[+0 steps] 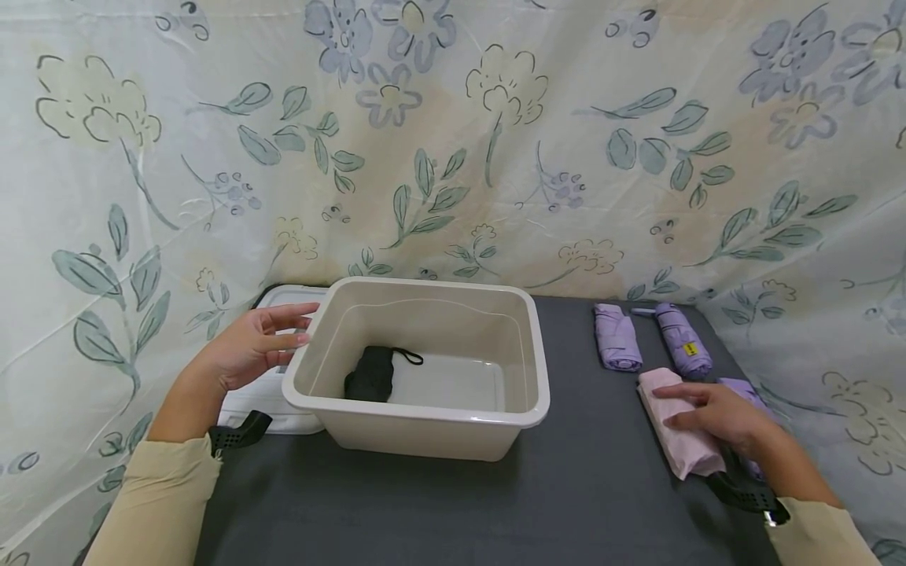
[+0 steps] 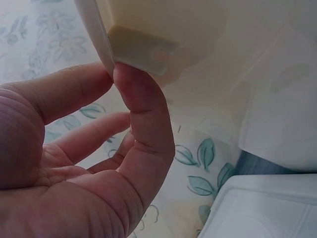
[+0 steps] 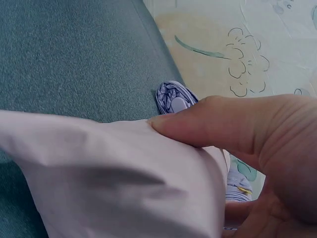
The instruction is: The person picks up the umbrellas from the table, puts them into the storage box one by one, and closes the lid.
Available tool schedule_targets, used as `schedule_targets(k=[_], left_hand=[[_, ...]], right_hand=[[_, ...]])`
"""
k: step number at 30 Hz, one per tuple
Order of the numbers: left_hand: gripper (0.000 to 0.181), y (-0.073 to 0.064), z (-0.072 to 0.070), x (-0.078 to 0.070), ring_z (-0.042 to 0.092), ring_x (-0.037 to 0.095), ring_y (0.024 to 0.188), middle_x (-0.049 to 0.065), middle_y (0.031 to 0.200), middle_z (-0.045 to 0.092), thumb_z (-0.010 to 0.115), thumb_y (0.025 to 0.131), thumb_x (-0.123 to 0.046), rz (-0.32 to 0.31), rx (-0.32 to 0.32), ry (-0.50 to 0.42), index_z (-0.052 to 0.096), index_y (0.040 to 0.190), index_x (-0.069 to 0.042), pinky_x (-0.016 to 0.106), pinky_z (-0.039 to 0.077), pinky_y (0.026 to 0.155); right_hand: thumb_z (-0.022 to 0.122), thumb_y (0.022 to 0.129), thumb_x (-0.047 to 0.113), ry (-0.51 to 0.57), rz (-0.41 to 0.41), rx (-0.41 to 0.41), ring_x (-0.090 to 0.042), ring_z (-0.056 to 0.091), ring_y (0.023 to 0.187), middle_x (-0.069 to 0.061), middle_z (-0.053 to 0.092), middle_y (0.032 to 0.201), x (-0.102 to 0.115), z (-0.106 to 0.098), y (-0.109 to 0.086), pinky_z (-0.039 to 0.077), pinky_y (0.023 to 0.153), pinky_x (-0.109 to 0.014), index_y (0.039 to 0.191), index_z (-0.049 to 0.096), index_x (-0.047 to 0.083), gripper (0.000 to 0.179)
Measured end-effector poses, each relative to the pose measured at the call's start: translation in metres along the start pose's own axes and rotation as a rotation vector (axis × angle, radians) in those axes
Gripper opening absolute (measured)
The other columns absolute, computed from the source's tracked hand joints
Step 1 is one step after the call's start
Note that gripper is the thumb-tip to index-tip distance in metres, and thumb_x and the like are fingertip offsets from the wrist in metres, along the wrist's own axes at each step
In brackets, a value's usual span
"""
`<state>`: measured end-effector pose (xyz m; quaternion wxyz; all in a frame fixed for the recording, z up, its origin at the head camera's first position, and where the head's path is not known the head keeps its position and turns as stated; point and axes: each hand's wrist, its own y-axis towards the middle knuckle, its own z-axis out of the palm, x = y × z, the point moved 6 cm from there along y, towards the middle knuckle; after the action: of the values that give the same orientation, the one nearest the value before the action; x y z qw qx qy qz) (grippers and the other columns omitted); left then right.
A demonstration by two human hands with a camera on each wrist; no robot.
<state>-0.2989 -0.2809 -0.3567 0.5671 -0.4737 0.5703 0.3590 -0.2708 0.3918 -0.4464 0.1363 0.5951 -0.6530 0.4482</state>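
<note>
A cream plastic bin stands mid-table with a black pouch-like bundle with a wrist loop lying inside, left of its middle. My left hand is at the bin's left rim, which the left wrist view shows pinched between thumb and finger. On the right, my right hand grips a pale pink folded fabric bundle. Its thumb presses on the pink cloth in the right wrist view, while the other fingers are mostly hidden behind it.
A white lid-like panel lies left of the bin, partly under my left arm. Beyond the pink bundle are a purple rolled bundle and a purple folding umbrella with a yellow tag. Another purple bundle shows behind my right hand. Floral cloth hangs behind the dark table.
</note>
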Motion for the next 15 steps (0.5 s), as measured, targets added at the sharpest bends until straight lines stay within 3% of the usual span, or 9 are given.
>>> schedule_targets(k=[5,10,15], left_hand=[[0.057,0.000,0.001,-0.001,0.071,0.013,0.106,-0.007,0.121,0.068,0.067,0.099,-0.010,0.003,0.002,0.005,0.048,0.153,-0.008,0.032,0.061,0.087],[0.061,0.000,0.000,-0.001,0.071,0.012,0.105,-0.007,0.120,0.068,0.068,0.098,-0.009,0.006,0.001,0.007,0.045,0.154,-0.005,0.032,0.061,0.087],[0.061,0.001,0.000,-0.001,0.071,0.012,0.104,-0.006,0.119,0.069,0.068,0.098,-0.006,0.010,0.011,-0.008,0.043,0.154,-0.002,0.032,0.062,0.086]], right_hand=[[0.079,0.090,0.018,0.067,0.003,0.016,-0.026,0.063,0.094,-0.042,0.036,0.143,0.001,0.004,0.001,0.057,0.076,-0.037,0.146,0.052,0.002,0.064],[0.079,0.090,0.020,0.093,0.011,0.032,-0.031,0.057,0.109,-0.043,0.022,0.155,0.003,0.007,0.002,0.056,0.081,-0.035,0.147,0.052,0.005,0.065],[0.078,0.091,0.017,0.169,-0.010,0.046,-0.031,0.057,0.107,-0.040,0.022,0.155,0.004,0.012,0.002,0.057,0.082,-0.038,0.149,0.053,0.010,0.064]])
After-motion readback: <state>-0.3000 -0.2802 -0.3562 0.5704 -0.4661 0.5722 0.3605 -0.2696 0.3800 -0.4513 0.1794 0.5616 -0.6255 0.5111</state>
